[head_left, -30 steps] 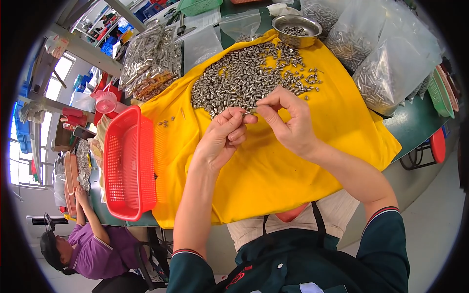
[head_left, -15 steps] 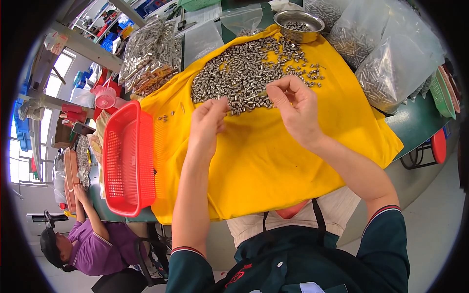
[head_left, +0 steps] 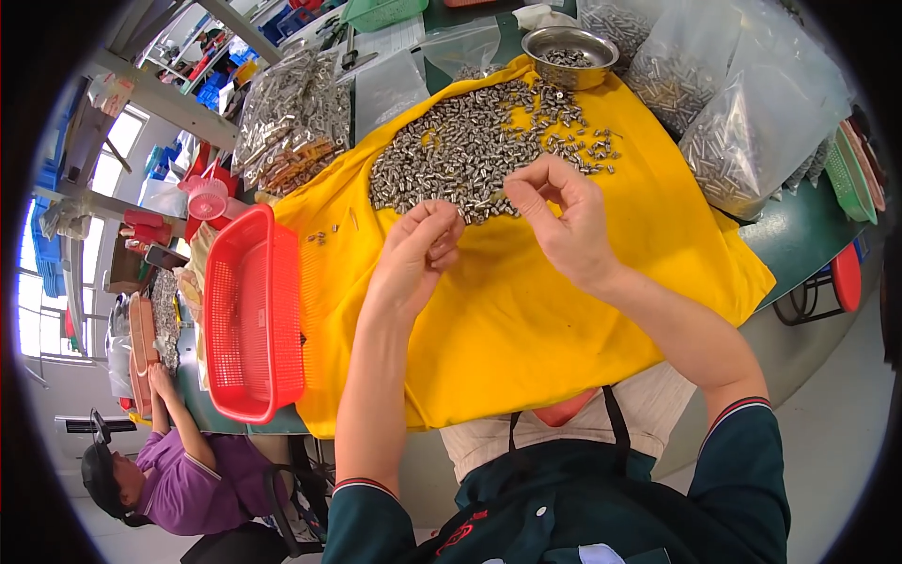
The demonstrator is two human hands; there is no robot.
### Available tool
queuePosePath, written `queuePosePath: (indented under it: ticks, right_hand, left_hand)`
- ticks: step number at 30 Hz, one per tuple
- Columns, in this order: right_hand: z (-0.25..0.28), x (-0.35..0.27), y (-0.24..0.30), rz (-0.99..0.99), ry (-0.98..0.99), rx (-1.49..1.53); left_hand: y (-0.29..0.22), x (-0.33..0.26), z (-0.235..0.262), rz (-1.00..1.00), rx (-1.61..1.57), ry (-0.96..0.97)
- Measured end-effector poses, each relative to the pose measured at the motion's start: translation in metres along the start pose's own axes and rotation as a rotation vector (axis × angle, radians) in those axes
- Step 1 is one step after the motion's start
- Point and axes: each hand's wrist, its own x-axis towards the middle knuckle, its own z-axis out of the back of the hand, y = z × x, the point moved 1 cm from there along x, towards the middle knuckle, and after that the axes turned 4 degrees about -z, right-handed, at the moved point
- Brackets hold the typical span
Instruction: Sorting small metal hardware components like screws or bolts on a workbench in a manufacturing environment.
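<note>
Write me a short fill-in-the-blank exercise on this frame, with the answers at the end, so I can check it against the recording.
1. The cloth under the pile of small metal parts is coloured ____.
2. The red basket stands to the ____ of both the left hand and the right hand.
3. Near the cloth's far edge, the metal bowl has a rim that is ____ in shape.
4. The co-worker wears a dark cap and a top coloured ____.

Missing words: yellow; left; round; purple.
</note>
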Motion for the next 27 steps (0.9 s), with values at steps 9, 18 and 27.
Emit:
queuePosePath:
  ticks: [9,18,27]
  right_hand:
    - [-0.003,-0.001,0.006,0.184,0.055,-0.074]
    - [-0.004,-0.002,0.007,0.184,0.058,-0.087]
    - [-0.005,-0.004,0.004,0.193,0.048,-0.101]
  left_hand:
    - [0.002,-0.003,-0.003,0.061,-0.138,0.1]
    - [0.007,-0.002,-0.002,0.06,-0.195,0.137]
    - [0.011,-0.001,0.0,0.056,-0.183,0.109]
